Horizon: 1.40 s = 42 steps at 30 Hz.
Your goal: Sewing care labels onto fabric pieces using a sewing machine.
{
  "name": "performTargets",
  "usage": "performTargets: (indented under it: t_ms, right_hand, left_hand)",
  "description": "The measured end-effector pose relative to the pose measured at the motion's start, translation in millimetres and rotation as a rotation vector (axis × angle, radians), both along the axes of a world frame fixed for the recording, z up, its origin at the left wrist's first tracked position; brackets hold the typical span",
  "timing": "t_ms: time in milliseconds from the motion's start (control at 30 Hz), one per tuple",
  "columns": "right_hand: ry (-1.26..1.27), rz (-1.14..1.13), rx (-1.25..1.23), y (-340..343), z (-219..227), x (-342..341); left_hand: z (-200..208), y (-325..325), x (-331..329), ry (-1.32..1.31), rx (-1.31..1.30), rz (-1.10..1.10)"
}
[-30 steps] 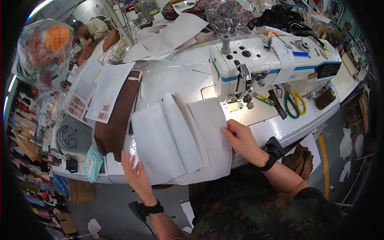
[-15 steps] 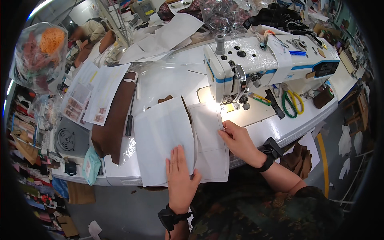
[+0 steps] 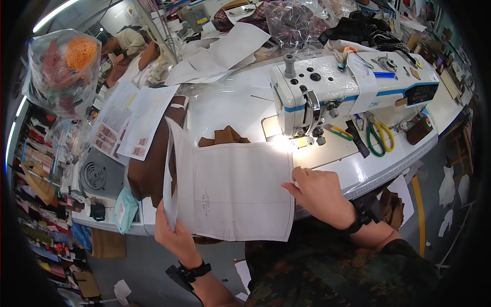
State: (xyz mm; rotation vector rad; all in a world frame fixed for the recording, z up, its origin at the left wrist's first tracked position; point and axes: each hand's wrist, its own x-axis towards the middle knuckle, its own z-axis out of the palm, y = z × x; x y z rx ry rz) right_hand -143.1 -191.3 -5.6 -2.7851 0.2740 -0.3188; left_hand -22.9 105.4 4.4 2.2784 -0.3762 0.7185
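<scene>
Head view: white paper pattern sheet lies flat at the tabletop's near edge, overhanging it. Left hand pinches the sheet's lifted left edge. Right hand rests open-palmed on its right edge. Sewing machine behind, brown fabric under the sheet's far edge.

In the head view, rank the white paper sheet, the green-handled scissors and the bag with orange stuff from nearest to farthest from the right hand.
From the right hand:
1. White paper sheet, touching its fingertips, to its left.
2. Green-handled scissors, up and to the right, by the sewing machine.
3. Bag with orange stuff, far upper left.
</scene>
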Motion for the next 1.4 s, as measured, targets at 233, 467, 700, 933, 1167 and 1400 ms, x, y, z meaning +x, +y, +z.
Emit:
performTargets:
  t_ms: [233, 467, 700, 933, 1167, 1400]
  right_hand:
    - [-0.814, 0.537, -0.305, 34.9, 78.5, 52.8]
    - [-0.687, 0.586, 0.039, 41.7, 102.8, 71.6]
    - [-0.846, 0.514, 0.363, 39.3, 152.2, 103.2]
    - [-0.833, 0.463, 0.492, 24.2, 202.2, 126.8]
    - [-0.609, 0.345, 0.703, -22.2, 150.0, 171.1]
    - [-0.562, 0.196, 0.577, 13.5, 123.6, 159.1]
  left_hand:
    - [65.8, -25.7, -39.8, -0.322, 0.497, -0.332]
    - [10.9, 4.1, -34.0, 0.008, -0.274, -0.126]
    - [-70.5, 16.9, -45.4, 0.673, -0.668, -0.194]
    - [-71.3, 90.4, -28.0, 0.643, -0.561, -0.241]
    - [-15.2, 190.6, 4.6, 0.47, -0.817, -0.154]
    - [35.7, 213.9, 51.0, 0.052, -0.967, -0.019]
